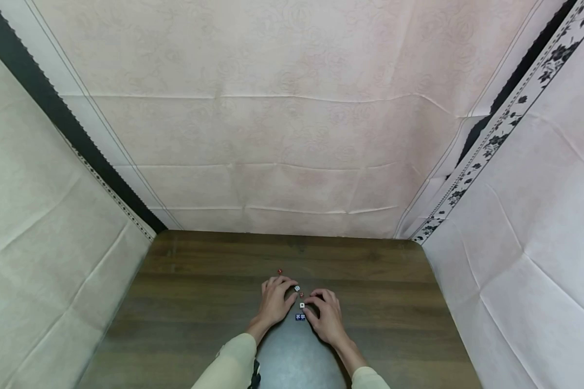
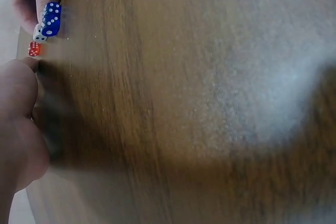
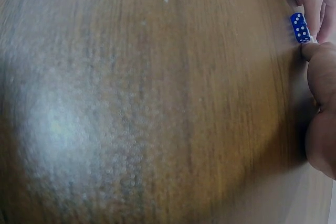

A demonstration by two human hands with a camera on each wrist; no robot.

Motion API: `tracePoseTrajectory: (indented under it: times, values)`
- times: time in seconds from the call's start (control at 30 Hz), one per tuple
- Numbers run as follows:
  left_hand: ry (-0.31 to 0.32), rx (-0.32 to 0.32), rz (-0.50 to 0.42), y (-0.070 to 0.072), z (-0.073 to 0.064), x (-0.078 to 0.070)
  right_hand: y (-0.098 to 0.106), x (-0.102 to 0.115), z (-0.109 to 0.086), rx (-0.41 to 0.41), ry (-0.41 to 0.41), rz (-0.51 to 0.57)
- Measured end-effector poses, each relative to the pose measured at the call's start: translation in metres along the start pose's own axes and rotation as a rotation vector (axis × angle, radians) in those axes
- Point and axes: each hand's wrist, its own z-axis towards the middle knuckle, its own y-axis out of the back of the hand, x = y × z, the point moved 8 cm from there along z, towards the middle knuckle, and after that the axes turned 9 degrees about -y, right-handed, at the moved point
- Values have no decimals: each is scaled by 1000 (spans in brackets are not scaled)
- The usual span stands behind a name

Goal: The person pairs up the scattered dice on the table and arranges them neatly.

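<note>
My left hand [image 1: 274, 299] is bent over the table, its thumb and index fingertip at a white die [image 1: 297, 288], which they appear to pinch. Opposite it, my right hand [image 1: 327, 315] holds a second white die [image 1: 302, 305] between thumb and index fingertips. A red die [image 1: 302, 294] lies between the two white ones. Closest to my body are two blue dice [image 1: 300, 317] side by side, also seen as a blue block [image 3: 300, 27] beside the right thumb in the right wrist view. In the left wrist view, the red die [image 2: 34, 49] sits near the left thumb.
Another red die [image 1: 279, 271] lies just beyond the left fingers. The brown wood-grain table [image 1: 199, 302] has a glossy patch of light between the forearms. Pale cloths hang past its far edge and both sides, the right one [image 1: 530, 243] with a black floral border.
</note>
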Motion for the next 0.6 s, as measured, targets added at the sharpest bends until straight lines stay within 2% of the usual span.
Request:
tracePoseTrajectory:
  times: [0.1,0.27,0.6]
  values:
    - [-4,-3,2,-1,0,-1,0,-1,0,-2,0,1]
    - [24,2,-2,-2,0,0,0,-1,0,-5,4,1]
    - [28,-75,-7,-1,0,3,1,0,-1,-8,10,2]
